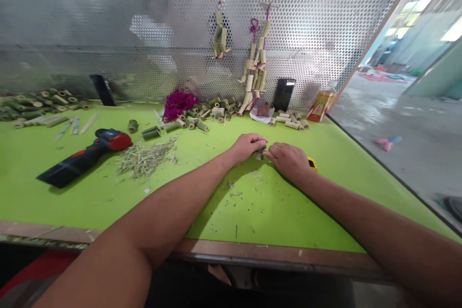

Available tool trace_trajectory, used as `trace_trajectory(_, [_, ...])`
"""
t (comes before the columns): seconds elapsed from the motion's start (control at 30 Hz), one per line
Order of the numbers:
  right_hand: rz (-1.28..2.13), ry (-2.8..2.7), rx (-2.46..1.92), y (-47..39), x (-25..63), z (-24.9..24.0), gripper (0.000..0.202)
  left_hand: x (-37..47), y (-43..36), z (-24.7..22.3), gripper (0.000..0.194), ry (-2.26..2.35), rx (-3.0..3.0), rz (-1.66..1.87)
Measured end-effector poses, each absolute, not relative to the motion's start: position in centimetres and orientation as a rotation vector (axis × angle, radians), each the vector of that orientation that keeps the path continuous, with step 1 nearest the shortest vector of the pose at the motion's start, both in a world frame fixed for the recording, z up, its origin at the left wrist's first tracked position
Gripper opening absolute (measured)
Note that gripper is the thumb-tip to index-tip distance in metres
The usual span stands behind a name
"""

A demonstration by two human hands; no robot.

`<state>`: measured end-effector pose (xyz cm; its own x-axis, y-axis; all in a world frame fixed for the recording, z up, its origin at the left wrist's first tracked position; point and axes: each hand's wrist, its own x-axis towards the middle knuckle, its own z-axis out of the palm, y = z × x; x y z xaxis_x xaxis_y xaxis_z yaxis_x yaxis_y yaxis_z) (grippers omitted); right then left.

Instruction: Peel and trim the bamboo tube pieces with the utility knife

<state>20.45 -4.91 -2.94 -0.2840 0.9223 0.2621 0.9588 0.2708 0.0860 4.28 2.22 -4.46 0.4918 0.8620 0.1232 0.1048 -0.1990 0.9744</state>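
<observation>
A left hand (250, 147) and a right hand (288, 158) grip a small grayish piece (260, 152) between their fingertips above a green bench (202, 202), with pale shavings (147, 158) and a black-and-red power tool (90, 154) left of the left hand and a yellow-edged object (312, 163) just beside the right wrist.

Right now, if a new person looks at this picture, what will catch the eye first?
Probably the magenta tangle at the back of the bright green tabletop, beside cut bamboo pieces. Near it, figures of strung bamboo tubes hang against the perforated metal panel. On the left lies a black-and-red tool, beside pale shavings.
</observation>
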Motion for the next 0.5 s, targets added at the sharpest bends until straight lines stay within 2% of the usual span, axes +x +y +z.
trace_trajectory(0.17, [-0.302,-2.581,-1.593,-5.18,20.23,-3.07,0.046,4.1,2.4,-4.51,0.033,0.891,1.651,0.874])
trace_trajectory(0.5, [-0.368,-2.322,-1.752,-5.29,20.36,-3.02,0.042,4.47,2.16,-4.44,0.032,0.878,1.727,0.897])
